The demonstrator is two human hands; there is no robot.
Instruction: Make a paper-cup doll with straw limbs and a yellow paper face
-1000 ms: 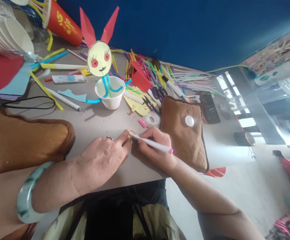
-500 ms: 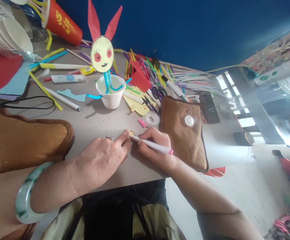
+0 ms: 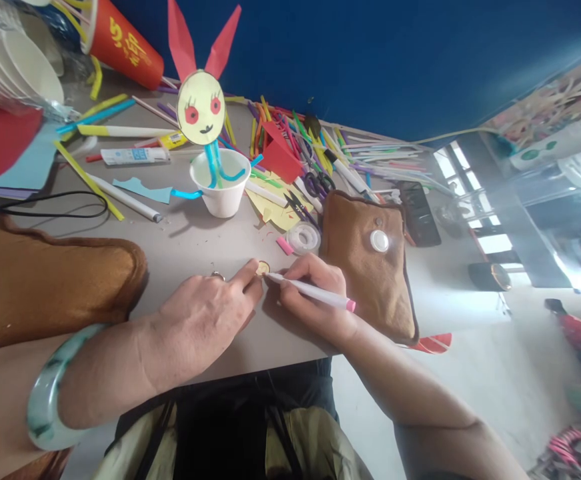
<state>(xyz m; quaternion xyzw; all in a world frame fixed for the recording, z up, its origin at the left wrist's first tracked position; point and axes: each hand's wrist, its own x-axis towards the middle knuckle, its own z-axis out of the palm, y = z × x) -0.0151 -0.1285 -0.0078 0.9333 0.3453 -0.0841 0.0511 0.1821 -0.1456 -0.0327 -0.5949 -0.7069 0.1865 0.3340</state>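
Observation:
My right hand grips a white marker with a pink end, its tip at the edge of a small round yellow paper piece. My left hand, with its fingers closed together, presses that paper piece against the table; the fingertips partly cover it. Behind the hands stands a white paper cup holding a figure with a round paper face, red paper ears and blue straw limbs. Close to my right hand lie a tape roll and a pink marker cap.
Brown fabric pouches lie to the right and left. Scissors, yellow paper scraps, straws and markers cover the back. A red cup lies tilted beside stacked white bowls. A phone rests right.
The marker tip has moved slightly right, from on the paper piece to its edge, together with my right hand. My left hand stays in place.

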